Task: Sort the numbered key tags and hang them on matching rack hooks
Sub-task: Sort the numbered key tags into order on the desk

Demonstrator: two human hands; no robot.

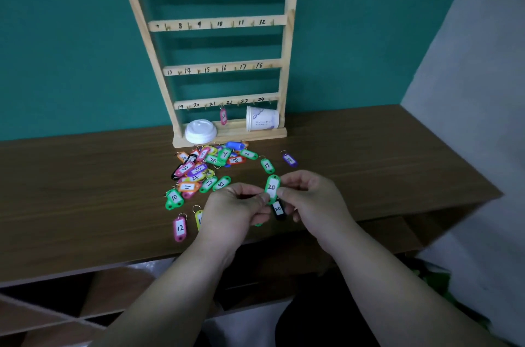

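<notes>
While left hand [235, 207] and right hand [309, 196] both pinch the green 20 tag [272, 187] mid-frame, a one-handed grip should carry it to the 20 hook [205, 106] low on the rack [287, 62].

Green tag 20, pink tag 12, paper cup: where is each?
green tag 20 [272, 187], head view, white label
pink tag 12 [180, 228], head view, white label
paper cup [262, 118], head view, side wall

Green plastic tag 20 [272, 188] is held upright; bright tags [199, 169] lie heaped by the wooden rack [224, 24] (one pink tag [223, 116] hangs).
</notes>
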